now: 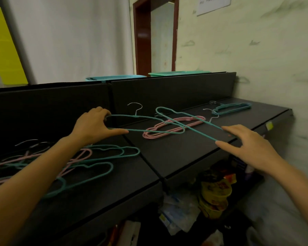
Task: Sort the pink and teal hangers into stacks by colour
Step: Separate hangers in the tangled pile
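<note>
1. Head view, hands: the left hand (94,123) grips the rounded end of a teal hanger (146,117) at mid-frame. Its fingers curl over the top bar and its thumb lies under the lower one. The right hand (247,144) has thumb and forefinger spread either side of the tip of a second teal hanger (203,133); I cannot tell whether they pinch it.
2. Both hangers cross above the pink stack (174,127) on the black shelf (185,157). The teal stack (233,108) lies upper right, and a mixed pile (103,151) lies lower left.
3. Handling, as I judge it: the hangers are thin coated wire, light, stiff but springy, with hooks prone to snag. Hold one at a shoulder end or the neck.
4. Containers: a blue basket (114,78) and a green basket (178,73) sit behind the shelf's back panel, their contents hidden.
</note>
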